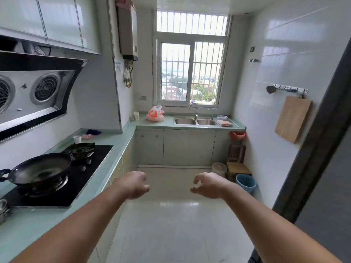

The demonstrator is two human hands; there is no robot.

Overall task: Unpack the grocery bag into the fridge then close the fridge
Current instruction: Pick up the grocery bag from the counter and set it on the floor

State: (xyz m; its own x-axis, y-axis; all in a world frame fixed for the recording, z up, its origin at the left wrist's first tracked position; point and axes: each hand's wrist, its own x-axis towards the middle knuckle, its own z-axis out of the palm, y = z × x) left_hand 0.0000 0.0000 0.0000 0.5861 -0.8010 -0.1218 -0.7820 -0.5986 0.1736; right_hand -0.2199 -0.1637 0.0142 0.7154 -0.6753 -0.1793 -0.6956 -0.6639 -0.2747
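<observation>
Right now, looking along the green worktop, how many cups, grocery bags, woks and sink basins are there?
cups: 2
grocery bag: 1
wok: 1
sink basins: 2
Total: 6

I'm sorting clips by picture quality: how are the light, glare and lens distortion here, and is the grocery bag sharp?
Head view: daylight through the window blows out its upper panes; glare patches sit on the right wall tiles and the floor; the wide-angle lens bows the range hood and cabinets; the grocery bag on the far counter is small and soft, contents unreadable.
</observation>
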